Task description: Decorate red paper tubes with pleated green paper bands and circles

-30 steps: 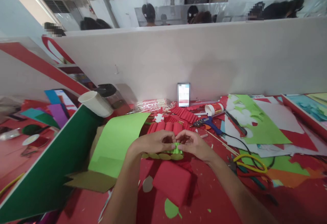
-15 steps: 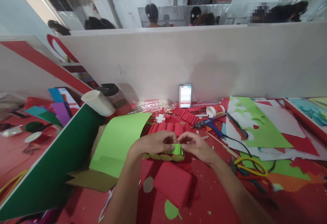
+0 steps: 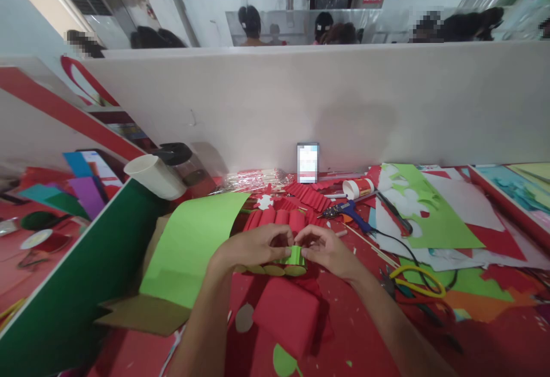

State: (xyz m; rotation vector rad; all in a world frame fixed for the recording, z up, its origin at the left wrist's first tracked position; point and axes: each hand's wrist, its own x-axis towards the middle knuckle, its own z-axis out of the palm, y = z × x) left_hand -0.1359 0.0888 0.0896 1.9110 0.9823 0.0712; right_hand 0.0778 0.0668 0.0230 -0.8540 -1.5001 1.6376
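A small piece of pleated bright green paper (image 3: 296, 255) is pinched between my two hands. My left hand (image 3: 258, 246) grips its left side, thumb in front and fingers curled behind. My right hand (image 3: 330, 252) has closed fingertips on its right side. Directly beneath are red paper rolls (image 3: 279, 216) lying side by side, with yellow-green round ends (image 3: 274, 270) facing me. My fingers partly cover these rolls. Nearer to me lies a red block-like piece (image 3: 287, 314), and a green leaf-shaped cutout (image 3: 284, 360) is close to it.
On the left, a light green sheet (image 3: 189, 251) curves over cardboard beside a dark green board (image 3: 90, 268). A white cup (image 3: 154, 176) leans there. Rightward lie a blue glue gun (image 3: 350, 212), yellow-handled pliers (image 3: 416, 281), a utility knife (image 3: 395, 213) and paper scraps. A phone (image 3: 308, 162) stands against the partition.
The whole view has shifted slightly, so things appear a little further left. My right fingertips sit slightly lower on the green paper's side. Both hands keep hold of it.
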